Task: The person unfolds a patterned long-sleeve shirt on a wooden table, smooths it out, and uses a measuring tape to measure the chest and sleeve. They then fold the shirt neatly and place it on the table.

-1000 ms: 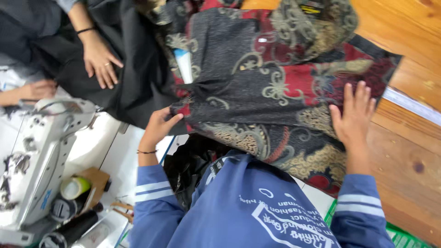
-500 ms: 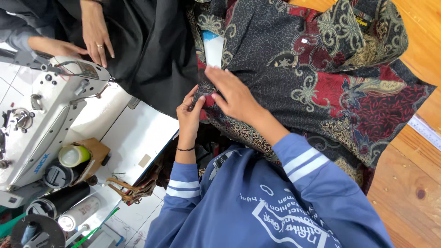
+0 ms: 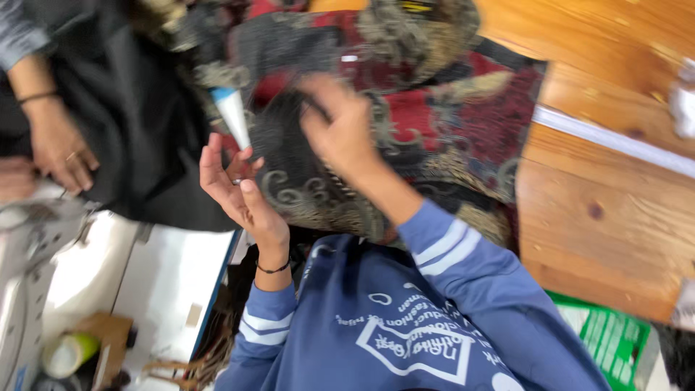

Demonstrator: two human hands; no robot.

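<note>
Right hand (image 3: 340, 130) on patterned red-black fabric (image 3: 434, 123), left hand (image 3: 235, 181) open-palmed beside a white cone (image 3: 233, 116)

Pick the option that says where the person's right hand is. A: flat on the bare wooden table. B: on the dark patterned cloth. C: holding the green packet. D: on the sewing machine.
B: the right hand lies on the dark patterned cloth, away from the bare wood of the table, while the left hand is raised, palm open, beside it.

Blue long-sleeved sweatshirt (image 3: 405, 318), white printed emblem and lettering across the chest, paired white stripes on each sleeve — thin dark band (image 3: 273, 268) at left wrist, ring on left hand (image 3: 235, 185)
</note>
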